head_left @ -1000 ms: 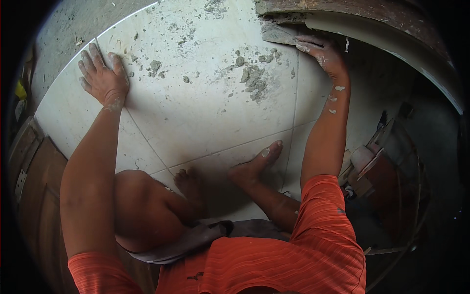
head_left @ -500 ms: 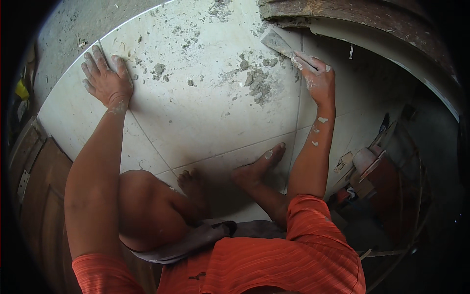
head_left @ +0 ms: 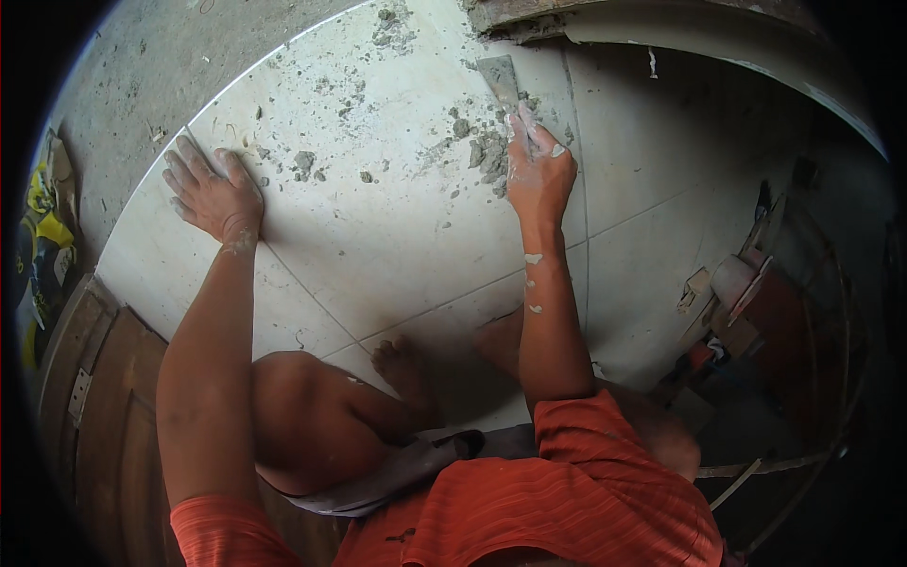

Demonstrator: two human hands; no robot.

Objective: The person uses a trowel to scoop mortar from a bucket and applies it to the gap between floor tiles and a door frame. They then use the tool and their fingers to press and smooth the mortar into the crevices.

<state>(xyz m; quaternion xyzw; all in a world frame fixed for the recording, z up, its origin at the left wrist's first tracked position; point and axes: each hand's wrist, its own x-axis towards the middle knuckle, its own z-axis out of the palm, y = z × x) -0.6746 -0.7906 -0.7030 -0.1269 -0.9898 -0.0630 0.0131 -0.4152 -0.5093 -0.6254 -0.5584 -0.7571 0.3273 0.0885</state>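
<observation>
My left hand lies flat on the pale floor tiles near their left edge, fingers spread and dusted with grey. In my right hand is a putty knife, its flat metal blade pointing away from me over the tiles. Clumps of grey mortar lie beside and partly behind that hand. More crumbs are scattered to the left, including a lump between my hands. White smears mark my right wrist and forearm. The knife's handle is mostly hidden by my fingers.
A worn wooden frame edge borders the tiles at the far right. A brown wooden door lies at the lower left, below a black and yellow bag. Rough concrete runs beyond the tiles. Assorted items and a pinkish container stand at the right.
My right hand and the putty knife have moved left, from the tile joint near the wooden frame to the mortar clumps. My left hand stays flat on the tile. The view has shifted slightly.
</observation>
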